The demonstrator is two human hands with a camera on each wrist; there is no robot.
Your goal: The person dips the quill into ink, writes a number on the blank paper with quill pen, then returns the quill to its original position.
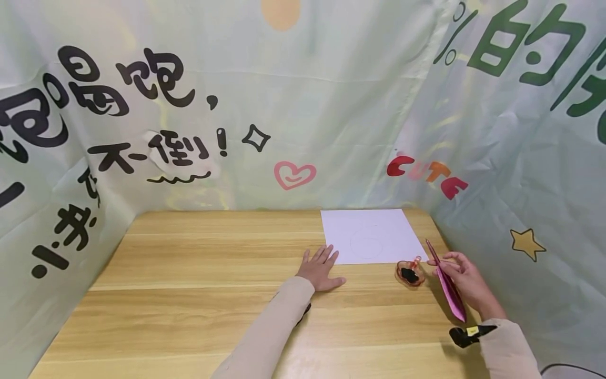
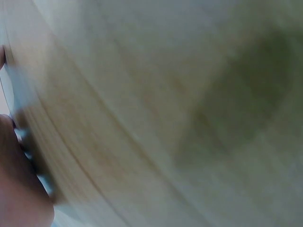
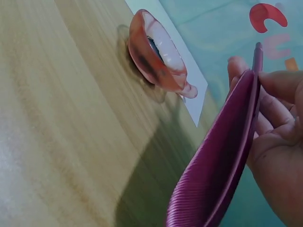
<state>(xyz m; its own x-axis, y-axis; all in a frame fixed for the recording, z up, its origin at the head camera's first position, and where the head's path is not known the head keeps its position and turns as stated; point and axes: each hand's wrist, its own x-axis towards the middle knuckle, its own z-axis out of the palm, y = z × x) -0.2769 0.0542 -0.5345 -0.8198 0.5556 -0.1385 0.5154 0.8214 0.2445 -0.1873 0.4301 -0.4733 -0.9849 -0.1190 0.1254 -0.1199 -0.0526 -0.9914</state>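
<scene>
My left hand (image 1: 318, 269) rests spread on the table, fingertips on the lower left edge of a white sheet of paper (image 1: 393, 237). Faint round lines (image 1: 366, 246) show on that sheet. On the right, my right hand (image 1: 466, 279) pinches a purple feather pen (image 1: 450, 289) near its narrow end. The pen's tip points up and away, clear of the table. Beside it, a small amber dish (image 3: 158, 71) with a short handle stands by the sheet's lower right corner; something black (image 1: 409, 275) lies in it. The left wrist view is blurred, with the left hand (image 2: 21, 179) at its edge.
The wooden table (image 1: 189, 295) runs back to a printed cloth (image 1: 341, 131) that stands behind and along both sides. Black devices are strapped at the wrists, the right wrist camera (image 1: 466, 336) showing plainly. A dark cable (image 1: 568, 366) curves at the lower right.
</scene>
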